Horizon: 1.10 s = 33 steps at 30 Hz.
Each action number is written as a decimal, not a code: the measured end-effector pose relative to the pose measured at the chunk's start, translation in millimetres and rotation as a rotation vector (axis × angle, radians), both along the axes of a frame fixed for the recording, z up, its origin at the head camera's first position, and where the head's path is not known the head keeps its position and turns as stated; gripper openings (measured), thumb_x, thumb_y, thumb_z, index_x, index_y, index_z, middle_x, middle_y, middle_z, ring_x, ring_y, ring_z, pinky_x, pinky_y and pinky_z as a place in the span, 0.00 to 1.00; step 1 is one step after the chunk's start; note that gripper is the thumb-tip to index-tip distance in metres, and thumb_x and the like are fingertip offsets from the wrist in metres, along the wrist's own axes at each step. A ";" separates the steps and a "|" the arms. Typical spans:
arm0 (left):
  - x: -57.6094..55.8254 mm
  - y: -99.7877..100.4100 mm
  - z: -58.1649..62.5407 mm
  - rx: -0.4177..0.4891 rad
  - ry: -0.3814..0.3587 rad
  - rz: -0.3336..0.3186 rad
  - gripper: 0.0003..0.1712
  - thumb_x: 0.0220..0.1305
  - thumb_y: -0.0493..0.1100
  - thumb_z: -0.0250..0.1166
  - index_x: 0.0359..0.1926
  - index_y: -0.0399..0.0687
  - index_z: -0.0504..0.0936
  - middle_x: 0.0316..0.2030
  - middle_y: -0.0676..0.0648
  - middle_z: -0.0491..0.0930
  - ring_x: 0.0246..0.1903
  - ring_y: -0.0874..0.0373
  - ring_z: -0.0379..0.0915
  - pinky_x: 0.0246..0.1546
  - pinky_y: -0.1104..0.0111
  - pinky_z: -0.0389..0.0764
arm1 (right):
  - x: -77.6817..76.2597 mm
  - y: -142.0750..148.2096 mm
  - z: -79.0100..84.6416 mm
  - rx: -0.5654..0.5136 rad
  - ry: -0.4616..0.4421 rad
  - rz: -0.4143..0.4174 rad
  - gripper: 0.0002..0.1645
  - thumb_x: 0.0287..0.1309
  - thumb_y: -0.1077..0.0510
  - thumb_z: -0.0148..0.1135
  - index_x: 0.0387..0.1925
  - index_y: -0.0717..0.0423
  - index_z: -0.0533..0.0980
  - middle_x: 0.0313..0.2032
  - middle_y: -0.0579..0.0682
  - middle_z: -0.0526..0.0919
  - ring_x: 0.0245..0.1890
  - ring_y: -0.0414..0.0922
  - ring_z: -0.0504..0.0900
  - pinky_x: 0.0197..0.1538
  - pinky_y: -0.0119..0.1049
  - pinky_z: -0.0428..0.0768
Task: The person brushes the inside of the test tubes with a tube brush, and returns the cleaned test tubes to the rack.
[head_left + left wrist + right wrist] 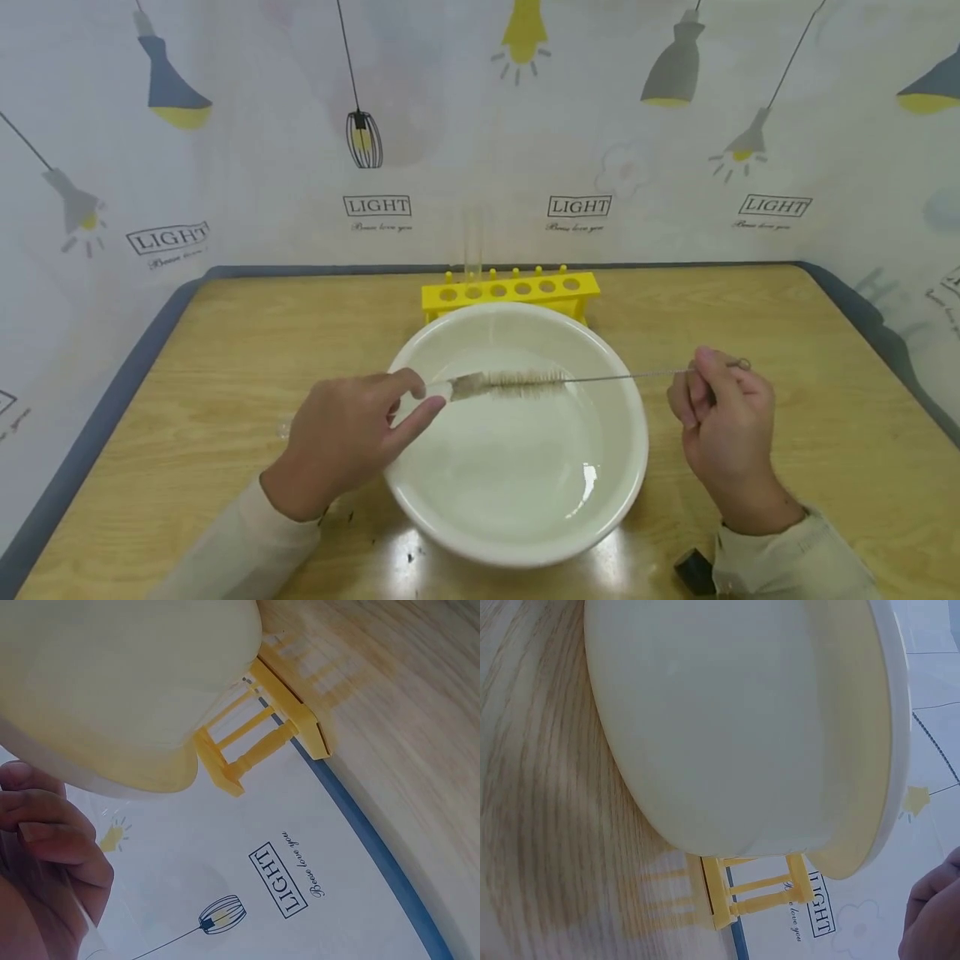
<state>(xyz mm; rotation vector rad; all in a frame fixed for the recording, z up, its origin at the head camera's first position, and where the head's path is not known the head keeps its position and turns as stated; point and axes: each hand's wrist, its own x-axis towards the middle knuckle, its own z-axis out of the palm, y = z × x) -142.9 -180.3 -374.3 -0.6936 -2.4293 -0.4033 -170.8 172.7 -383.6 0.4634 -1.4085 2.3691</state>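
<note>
A clear test tube (81, 930) lies in my left hand (341, 429), its rounded end showing faintly left of the hand in the head view. The thumb and forefinger pinch it near a whitish patch over the basin's left side. A bottle brush (528, 382) with pale bristles points at it; the brush tip looks to be inside the tube mouth. My right hand (727, 417) pinches the brush's thin twisted-wire handle (622, 377) near its looped end, right of the basin. Below the brush stands a white basin (517, 553) holding clear water.
Behind the basin stands a yellow test tube rack (510, 289) with another clear test tube (472, 246) upright in it. A small black object (695, 572) lies by the right sleeve. The wooden table (750, 325) meets a printed backdrop (480, 125).
</note>
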 end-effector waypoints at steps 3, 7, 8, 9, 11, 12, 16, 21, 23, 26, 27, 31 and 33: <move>-0.3 0.2 -0.2 -0.003 0.006 -0.001 0.30 0.74 0.68 0.45 0.27 0.56 0.80 0.12 0.61 0.63 0.13 0.72 0.52 0.14 0.78 0.52 | -0.9 -0.3 0.2 -0.013 0.001 0.002 0.30 0.75 0.69 0.43 0.11 0.64 0.58 0.14 0.49 0.54 0.09 0.44 0.51 0.15 0.34 0.46; 0.4 0.4 -1.4 -0.005 0.006 -0.002 0.30 0.74 0.68 0.45 0.27 0.56 0.80 0.12 0.62 0.62 0.13 0.72 0.52 0.14 0.78 0.52 | 0.2 -1.6 -0.6 -0.022 -0.018 -0.010 0.30 0.74 0.68 0.45 0.11 0.64 0.59 0.14 0.49 0.56 0.09 0.44 0.51 0.15 0.35 0.46; 0.1 0.5 -1.6 -0.003 0.011 -0.001 0.30 0.74 0.67 0.45 0.27 0.56 0.80 0.12 0.62 0.62 0.13 0.72 0.52 0.14 0.78 0.52 | 0.0 -1.7 -0.4 -0.017 -0.019 -0.009 0.30 0.74 0.68 0.44 0.11 0.64 0.59 0.14 0.49 0.56 0.09 0.44 0.51 0.15 0.35 0.46; -0.4 0.5 -1.7 -0.002 0.016 0.000 0.30 0.74 0.67 0.45 0.27 0.56 0.80 0.12 0.62 0.62 0.13 0.72 0.52 0.14 0.78 0.52 | -0.4 -1.7 -0.1 -0.011 -0.018 -0.008 0.30 0.74 0.69 0.44 0.11 0.64 0.59 0.14 0.49 0.56 0.09 0.44 0.51 0.15 0.34 0.46; -1.6 0.6 -1.6 0.000 0.026 -0.002 0.30 0.74 0.67 0.45 0.26 0.56 0.80 0.12 0.62 0.62 0.13 0.72 0.52 0.14 0.78 0.52 | -0.9 -2.1 0.3 0.005 -0.023 -0.018 0.30 0.74 0.68 0.45 0.11 0.64 0.59 0.13 0.48 0.55 0.09 0.44 0.51 0.15 0.34 0.46; -2.2 0.6 -1.6 0.001 0.029 -0.003 0.29 0.74 0.67 0.45 0.26 0.56 0.79 0.12 0.61 0.62 0.13 0.72 0.52 0.14 0.78 0.52 | -1.2 -2.2 0.6 0.019 -0.028 -0.029 0.30 0.74 0.67 0.45 0.12 0.63 0.59 0.13 0.48 0.55 0.09 0.44 0.51 0.15 0.34 0.47; -2.3 0.7 -2.4 -0.007 -0.005 0.004 0.28 0.73 0.67 0.48 0.27 0.57 0.80 0.12 0.62 0.62 0.13 0.71 0.53 0.14 0.77 0.53 | -0.7 -3.0 0.6 0.058 -0.063 -0.073 0.31 0.75 0.65 0.47 0.11 0.60 0.60 0.14 0.49 0.56 0.09 0.44 0.52 0.15 0.34 0.48; -1.7 1.0 -3.9 -0.019 -0.046 0.020 0.26 0.72 0.66 0.50 0.27 0.57 0.80 0.12 0.62 0.63 0.13 0.71 0.52 0.14 0.76 0.53 | -0.8 -3.7 0.1 0.058 -0.068 -0.077 0.31 0.75 0.65 0.47 0.11 0.61 0.59 0.14 0.49 0.57 0.10 0.44 0.52 0.15 0.35 0.48; -1.9 1.2 -3.8 -0.021 -0.041 0.018 0.27 0.72 0.66 0.49 0.27 0.57 0.80 0.12 0.61 0.63 0.12 0.71 0.52 0.13 0.77 0.53 | -0.9 -4.0 -0.2 0.063 -0.079 -0.085 0.31 0.75 0.65 0.47 0.11 0.61 0.59 0.14 0.48 0.57 0.09 0.44 0.52 0.15 0.35 0.48; -2.2 1.2 -3.7 -0.021 -0.032 0.014 0.27 0.73 0.66 0.49 0.27 0.56 0.80 0.12 0.61 0.63 0.12 0.71 0.53 0.13 0.77 0.53 | -0.7 -4.8 -2.3 0.044 -0.118 -0.080 0.30 0.74 0.65 0.48 0.11 0.60 0.60 0.13 0.48 0.58 0.10 0.44 0.52 0.16 0.35 0.47; -2.2 1.2 -3.8 -0.020 -0.030 0.013 0.27 0.73 0.66 0.49 0.27 0.56 0.80 0.12 0.61 0.63 0.12 0.71 0.53 0.13 0.77 0.53 | -0.7 -5.2 -3.2 0.037 -0.137 -0.080 0.30 0.74 0.65 0.48 0.11 0.60 0.60 0.13 0.48 0.59 0.10 0.44 0.53 0.17 0.36 0.47; -2.0 1.0 -4.3 -0.019 -0.022 0.016 0.27 0.73 0.66 0.49 0.26 0.56 0.80 0.12 0.61 0.63 0.12 0.71 0.53 0.13 0.77 0.53 | -1.8 -6.4 -7.1 0.010 -0.208 -0.072 0.31 0.74 0.65 0.49 0.10 0.60 0.59 0.13 0.46 0.61 0.09 0.42 0.56 0.19 0.36 0.47; -1.9 0.9 -4.7 -0.019 -0.016 0.019 0.27 0.73 0.66 0.49 0.26 0.56 0.79 0.12 0.61 0.62 0.12 0.71 0.52 0.13 0.77 0.52 | -2.8 -6.9 -9.0 0.018 -0.238 -0.077 0.31 0.74 0.65 0.49 0.10 0.60 0.58 0.14 0.45 0.62 0.10 0.41 0.57 0.19 0.36 0.47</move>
